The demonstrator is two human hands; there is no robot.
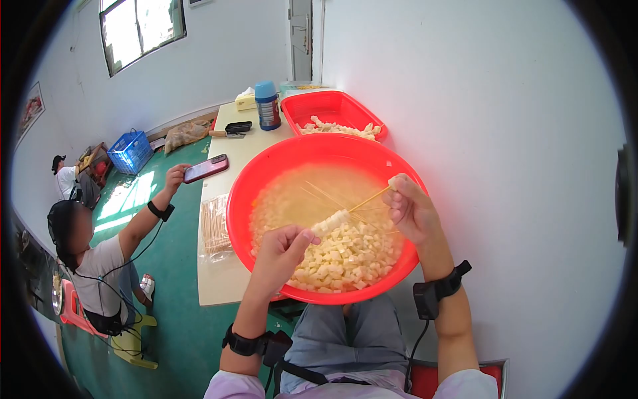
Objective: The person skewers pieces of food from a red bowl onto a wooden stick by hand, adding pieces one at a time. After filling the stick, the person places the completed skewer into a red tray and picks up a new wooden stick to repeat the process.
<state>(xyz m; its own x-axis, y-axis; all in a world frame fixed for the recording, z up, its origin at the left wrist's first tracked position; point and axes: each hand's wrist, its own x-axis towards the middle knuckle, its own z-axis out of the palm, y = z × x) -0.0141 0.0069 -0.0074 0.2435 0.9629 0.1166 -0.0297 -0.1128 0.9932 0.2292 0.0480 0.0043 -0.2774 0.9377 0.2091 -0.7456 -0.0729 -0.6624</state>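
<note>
Pale food cubes (342,256) are heaped at the near side of a big red basin (240,199), with cloudy liquid behind them. Over the heap, my left hand (278,256) pinches one end of a skewer, where several pale cubes (330,222) sit threaded in a row. The skewer's bare wooden stick (369,200) slants up to my right hand (413,211). There, at the stick's upper end, my right thumb and fingers are closed on a single pale cube (396,181). More thin sticks (321,191) lie in the basin behind the skewer.
A red tray (312,101) of filled skewers stands behind the basin, beside a blue-capped flask (267,106). Bagged sticks (214,226) lie on the table's left. A seated person (100,266) there holds out a phone (206,169). A wall (518,166) rises at right.
</note>
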